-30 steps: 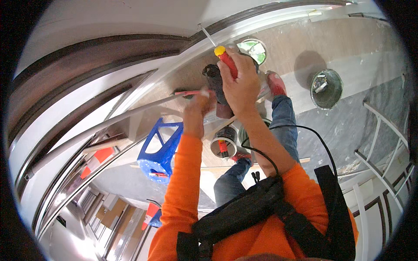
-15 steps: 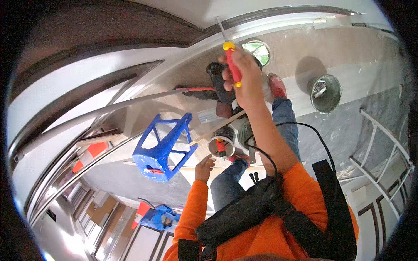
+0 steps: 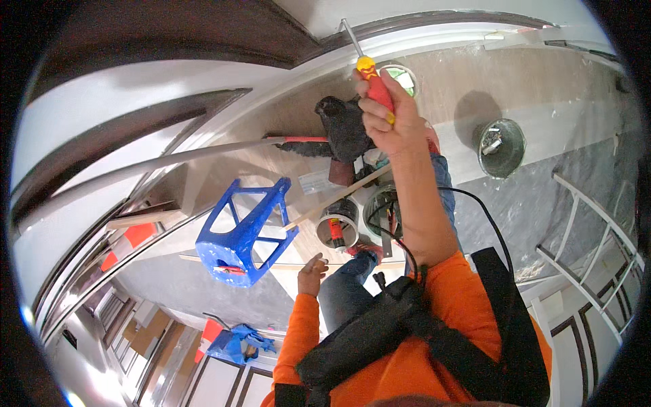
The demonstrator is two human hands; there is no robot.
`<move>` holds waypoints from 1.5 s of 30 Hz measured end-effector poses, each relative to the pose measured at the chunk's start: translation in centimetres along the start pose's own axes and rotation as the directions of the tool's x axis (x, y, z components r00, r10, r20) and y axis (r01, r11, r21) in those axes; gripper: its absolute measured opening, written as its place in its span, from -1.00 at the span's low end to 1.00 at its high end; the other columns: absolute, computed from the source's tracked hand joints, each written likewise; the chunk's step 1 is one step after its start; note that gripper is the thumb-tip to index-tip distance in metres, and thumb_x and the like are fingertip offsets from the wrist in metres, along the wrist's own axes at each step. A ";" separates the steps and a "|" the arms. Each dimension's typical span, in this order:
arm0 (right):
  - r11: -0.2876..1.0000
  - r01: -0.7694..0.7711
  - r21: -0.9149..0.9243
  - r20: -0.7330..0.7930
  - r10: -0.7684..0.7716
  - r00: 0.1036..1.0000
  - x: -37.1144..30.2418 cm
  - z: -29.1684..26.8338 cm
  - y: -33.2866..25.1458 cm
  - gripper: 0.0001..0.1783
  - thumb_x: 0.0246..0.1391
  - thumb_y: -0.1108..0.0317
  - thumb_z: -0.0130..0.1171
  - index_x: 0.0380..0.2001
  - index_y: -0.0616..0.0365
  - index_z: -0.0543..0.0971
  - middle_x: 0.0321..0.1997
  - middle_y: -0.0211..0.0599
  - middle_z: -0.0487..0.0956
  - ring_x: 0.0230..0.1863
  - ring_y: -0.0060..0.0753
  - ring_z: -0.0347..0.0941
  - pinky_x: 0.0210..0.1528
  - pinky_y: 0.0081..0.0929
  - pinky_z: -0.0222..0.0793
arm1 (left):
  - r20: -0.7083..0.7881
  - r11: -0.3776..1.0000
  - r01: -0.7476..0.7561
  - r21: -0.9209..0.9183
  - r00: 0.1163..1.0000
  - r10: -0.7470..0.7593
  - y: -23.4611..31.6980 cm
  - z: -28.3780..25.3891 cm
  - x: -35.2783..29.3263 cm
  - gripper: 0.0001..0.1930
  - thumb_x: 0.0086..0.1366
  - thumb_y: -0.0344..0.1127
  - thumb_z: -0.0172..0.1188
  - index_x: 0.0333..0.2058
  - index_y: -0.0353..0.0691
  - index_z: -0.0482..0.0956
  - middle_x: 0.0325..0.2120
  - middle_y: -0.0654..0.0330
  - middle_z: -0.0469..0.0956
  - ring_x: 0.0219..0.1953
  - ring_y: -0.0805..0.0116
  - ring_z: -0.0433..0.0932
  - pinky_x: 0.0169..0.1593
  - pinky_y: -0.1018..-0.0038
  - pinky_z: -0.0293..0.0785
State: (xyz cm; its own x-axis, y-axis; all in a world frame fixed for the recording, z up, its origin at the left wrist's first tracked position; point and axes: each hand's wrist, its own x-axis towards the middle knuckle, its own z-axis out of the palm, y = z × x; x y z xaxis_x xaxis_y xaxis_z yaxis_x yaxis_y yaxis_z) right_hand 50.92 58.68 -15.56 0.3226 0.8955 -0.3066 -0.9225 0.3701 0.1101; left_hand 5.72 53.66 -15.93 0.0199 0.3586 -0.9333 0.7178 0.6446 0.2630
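Observation:
In my right hand [image 3: 397,122] is a screwdriver [image 3: 380,95] with a red and yellow handle, my fingers wrapped round it. Its metal shaft points up and away, and the tip appears at the dark trim [image 3: 434,24] on the white wall; whether it touches I cannot tell. My left hand [image 3: 312,275] hangs low beside my leg with curled fingers. A small pale spot shows at its fingertips, too small to name. Nearest to that hand are a bucket [image 3: 354,237] with a red and black tube [image 3: 336,233] in it and a blue plastic stool [image 3: 234,247].
A wooden stick [image 3: 332,201] slants between stool and buckets. A long pole with a broom head [image 3: 305,148] crosses on the left, beside a black bag [image 3: 342,125]. On the right are a dark bucket [image 3: 502,159] and a white metal ladder [image 3: 586,230]. A black cable [image 3: 488,210] loops by my arm.
My right hand has moved slightly right and nearer, and the screwdriver slants more. My left hand sits a little lower and further left. The view has shifted slightly.

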 end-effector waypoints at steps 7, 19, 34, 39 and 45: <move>0.673 0.119 -0.730 -0.356 -0.523 0.775 -1.2 3.1 3.0 -0.58 0.14 0.10 0.19 -0.07 0.17 0.51 -0.35 -0.33 0.55 -0.58 -0.62 0.37 -0.71 -0.63 0.22 | -0.026 0.994 -0.044 -0.098 0.999 0.042 -2.3 -1.0 0.6 -0.60 0.32 -0.27 0.05 0.11 -0.25 0.49 -0.22 0.16 0.64 -0.28 0.40 0.61 -0.19 0.51 0.51; 0.957 0.197 -0.212 -0.192 -0.238 0.952 -2.8 -0.8 2.5 -0.68 0.21 0.12 0.10 -0.09 0.07 0.43 -0.51 -0.49 0.38 -0.64 -0.66 0.22 -0.66 -0.64 0.21 | 0.007 0.996 -0.028 -0.087 1.000 0.029 -6.2 0.0 -1.3 -0.54 0.29 -0.18 0.13 0.10 -0.33 0.48 -0.27 0.16 0.63 -0.31 0.43 0.59 -0.24 0.55 0.49; 0.731 0.484 -0.481 -0.220 -0.635 0.740 7.8 6.1 4.7 -0.37 -0.07 0.47 0.15 0.16 0.00 0.33 0.05 -0.46 0.35 -0.09 -0.47 0.36 -0.01 -0.19 0.28 | -0.026 0.960 0.125 -0.251 0.990 -0.135 -10.6 -2.1 -8.7 -0.53 0.32 -0.18 0.10 0.14 -0.29 0.43 -0.23 0.11 0.63 -0.31 0.37 0.62 -0.29 0.52 0.50; 0.751 0.411 -0.518 -0.209 -0.577 0.790 6.8 7.0 6.0 -0.45 0.07 0.37 0.15 0.14 0.03 0.30 -0.14 -0.38 0.43 -0.34 -0.46 0.43 -0.36 -0.30 0.43 | -0.001 0.945 0.063 -0.322 0.998 -0.066 -10.8 -2.6 -7.8 -0.53 0.32 -0.16 0.11 0.13 -0.28 0.45 -0.23 0.10 0.63 -0.30 0.36 0.61 -0.28 0.50 0.53; 0.066 0.039 -0.997 -0.021 -0.724 0.689 1.3 -1.5 2.3 -0.59 0.19 0.29 0.11 0.08 0.12 0.34 -0.53 -0.42 0.41 -0.81 -0.54 0.23 -0.81 -0.49 0.18 | -0.013 0.877 -0.476 -0.068 0.879 0.476 11.3 4.3 -2.6 -0.49 0.36 0.06 0.04 -0.08 -0.34 0.57 -0.41 0.20 0.56 -0.35 0.43 0.48 -0.25 0.44 0.42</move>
State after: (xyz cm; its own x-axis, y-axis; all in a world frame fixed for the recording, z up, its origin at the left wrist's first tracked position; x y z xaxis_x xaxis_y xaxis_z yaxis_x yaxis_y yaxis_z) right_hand 48.89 60.34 -17.16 0.8860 0.3439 -0.3111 -0.2600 -0.1870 -0.9473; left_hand 16.82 57.10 -11.53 0.3506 0.6308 -0.6922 0.5727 0.4404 0.6914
